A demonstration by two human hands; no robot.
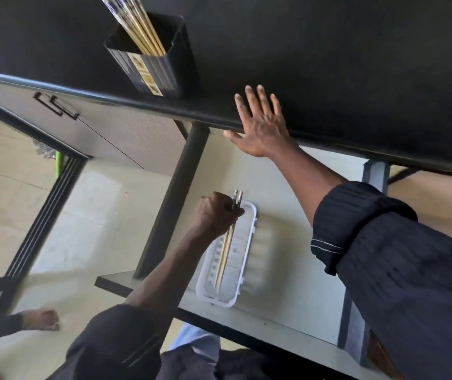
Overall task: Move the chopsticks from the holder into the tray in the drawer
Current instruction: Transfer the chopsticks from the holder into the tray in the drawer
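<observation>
A dark square holder (155, 64) stands near the front edge of the black tabletop, with several gold chopsticks (137, 26) leaning out of it. Below, the drawer (296, 305) is pulled out and holds a white slotted tray (248, 242). My left hand (215, 215) is shut on a pair of chopsticks (226, 250), dark ends up, tips pointing down over the tray. My right hand (260, 122) rests flat, fingers spread, on the tabletop's edge.
The black tabletop (329, 50) fills the upper frame. A black table leg (175, 198) stands just left of the drawer. A grey cabinet with dark handles (57, 105) is at the left, beside a glass panel that reflects a hand. Pale floor lies below.
</observation>
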